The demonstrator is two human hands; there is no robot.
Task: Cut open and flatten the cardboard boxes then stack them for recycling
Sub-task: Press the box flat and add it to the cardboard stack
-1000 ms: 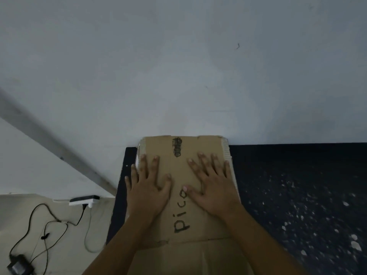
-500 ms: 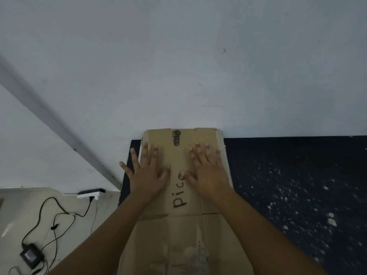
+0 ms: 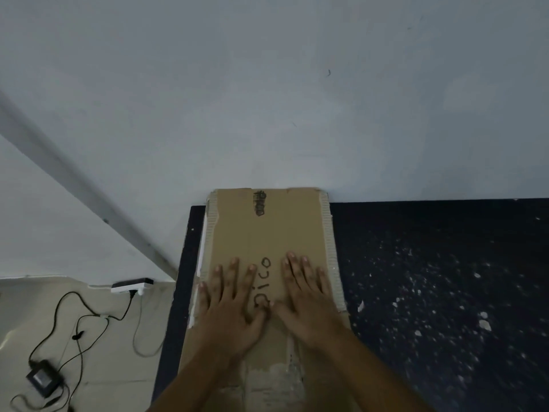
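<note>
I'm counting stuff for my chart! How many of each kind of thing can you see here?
Flattened brown cardboard pieces: 1
Bare hands, left and right: 2
White power strips: 1
Black power adapters with cable: 1
Total: 5

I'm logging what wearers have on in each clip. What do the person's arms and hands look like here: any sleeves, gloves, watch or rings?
Both forearms are bare right to the bottom edge of the picture, with no sleeve in view. The left hand and right hand wear no gloves, and no watch, bracelet or ring shows on either. The fingernails look short and plain.
</note>
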